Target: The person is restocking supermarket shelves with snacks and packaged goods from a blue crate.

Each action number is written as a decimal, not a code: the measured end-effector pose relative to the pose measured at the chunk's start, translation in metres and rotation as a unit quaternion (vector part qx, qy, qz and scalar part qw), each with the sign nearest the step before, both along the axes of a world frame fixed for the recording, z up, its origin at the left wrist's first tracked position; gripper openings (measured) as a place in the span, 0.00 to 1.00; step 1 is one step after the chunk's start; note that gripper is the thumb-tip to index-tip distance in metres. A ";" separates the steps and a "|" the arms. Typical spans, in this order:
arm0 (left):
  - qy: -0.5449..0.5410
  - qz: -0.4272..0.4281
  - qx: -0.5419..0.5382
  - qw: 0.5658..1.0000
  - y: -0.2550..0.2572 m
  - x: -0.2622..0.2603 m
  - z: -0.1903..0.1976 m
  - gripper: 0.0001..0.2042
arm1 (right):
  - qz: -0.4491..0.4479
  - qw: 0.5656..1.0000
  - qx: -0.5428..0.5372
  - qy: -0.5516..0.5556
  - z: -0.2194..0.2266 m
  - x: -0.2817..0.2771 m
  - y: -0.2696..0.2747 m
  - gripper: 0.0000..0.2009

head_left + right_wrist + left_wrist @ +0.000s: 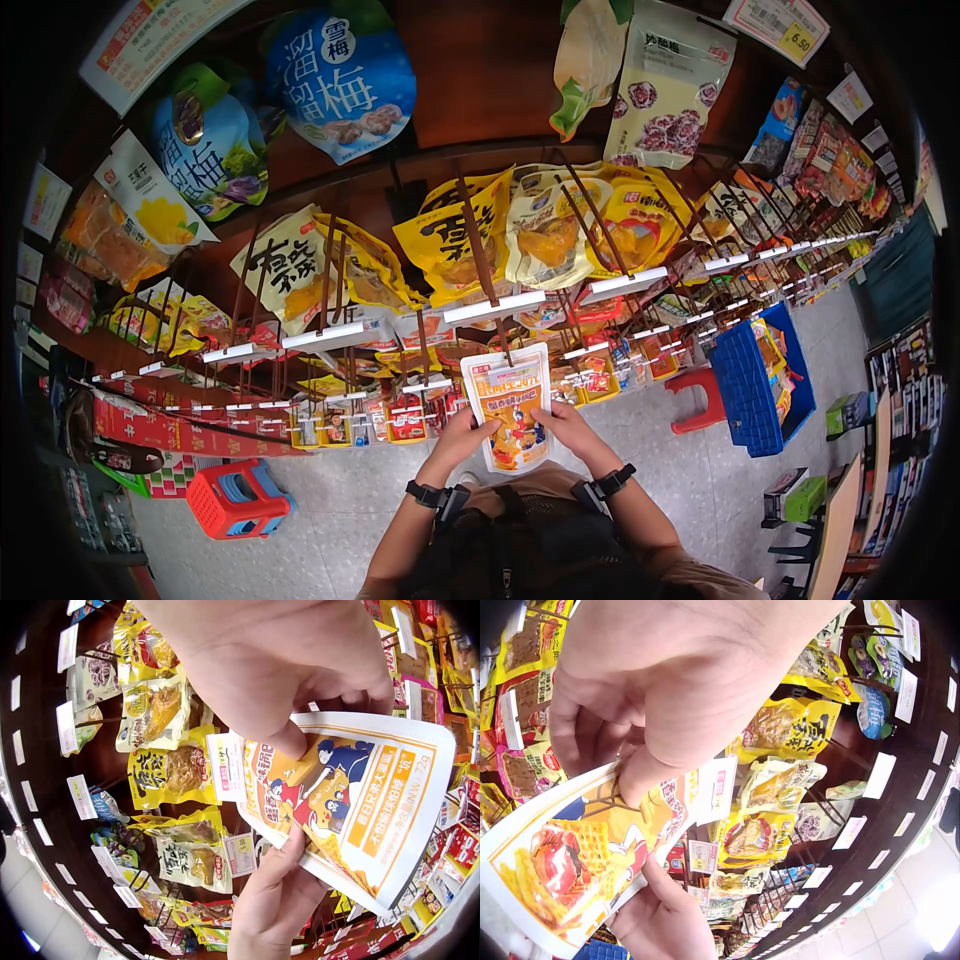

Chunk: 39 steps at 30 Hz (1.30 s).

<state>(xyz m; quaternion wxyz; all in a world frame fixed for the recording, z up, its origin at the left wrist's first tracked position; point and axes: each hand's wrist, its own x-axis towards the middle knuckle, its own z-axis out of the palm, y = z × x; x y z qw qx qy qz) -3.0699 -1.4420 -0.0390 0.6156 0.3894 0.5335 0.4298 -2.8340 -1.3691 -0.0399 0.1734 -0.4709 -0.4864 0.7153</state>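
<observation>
Both hands hold one white-and-orange snack bag [512, 405] upright in front of the body, its printed front facing up to the head camera. My left hand [462, 440] grips one side edge, thumb on the front. The opposite edge is gripped by my right hand [570, 430], its thumb also across the front. In the left wrist view the bag's lower part shows a waffle-like snack picture [562, 862]. Cartoon figures and a 72g marking appear on the bag [352, 795] in the right wrist view. The fingers behind the bag are mostly hidden.
Hooks with white price tags [495, 308] jut from the rack, carrying yellow snack bags [460, 240]. Blue plum bags [340, 80] hang higher up. On the tiled floor stand a red stool [240, 498] at left and a blue basket [745, 390] of packets at right.
</observation>
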 end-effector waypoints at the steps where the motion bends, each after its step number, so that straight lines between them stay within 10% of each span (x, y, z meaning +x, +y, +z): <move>1: 0.000 -0.001 -0.001 1.000 0.001 0.000 -0.002 0.17 | -0.001 1.000 -0.001 0.000 0.000 0.000 0.001 0.17; 16: -0.021 0.064 -0.023 0.997 0.030 0.003 -0.021 0.12 | -0.042 0.998 -0.024 0.041 -0.016 -0.011 0.031 0.18; 18: 0.005 0.099 -0.024 0.995 0.050 -0.002 -0.026 0.15 | -0.069 0.998 0.009 0.007 0.002 -0.022 0.052 0.17; 19: 0.224 0.114 -0.041 0.967 0.055 -0.005 -0.013 0.23 | -0.086 0.994 0.010 0.068 -0.005 -0.028 0.063 0.14; 22: 0.210 0.127 -0.087 0.966 0.079 -0.026 -0.053 0.27 | -0.155 0.984 0.005 0.090 -0.035 -0.057 0.100 0.11; 24: 0.129 0.140 -0.139 0.972 0.081 -0.008 -0.004 0.29 | -0.180 0.978 0.033 0.096 -0.056 -0.068 0.120 0.11; 26: -0.028 0.264 -0.104 0.959 0.077 0.000 -0.015 0.28 | -0.206 0.972 0.057 0.100 -0.057 -0.069 0.118 0.11; 31: 0.211 0.202 0.050 0.955 0.027 -0.030 -0.105 0.21 | -0.280 0.931 0.216 0.089 -0.070 -0.030 0.084 0.10; 34: 0.048 0.148 -0.109 0.982 -0.026 -0.045 -0.112 0.16 | -0.267 0.935 0.235 -0.002 -0.109 0.033 0.031 0.10; 39: 0.044 0.137 -0.306 0.941 -0.120 -0.061 -0.180 0.14 | -0.389 0.893 -0.209 -0.092 -0.184 0.167 -0.095 0.12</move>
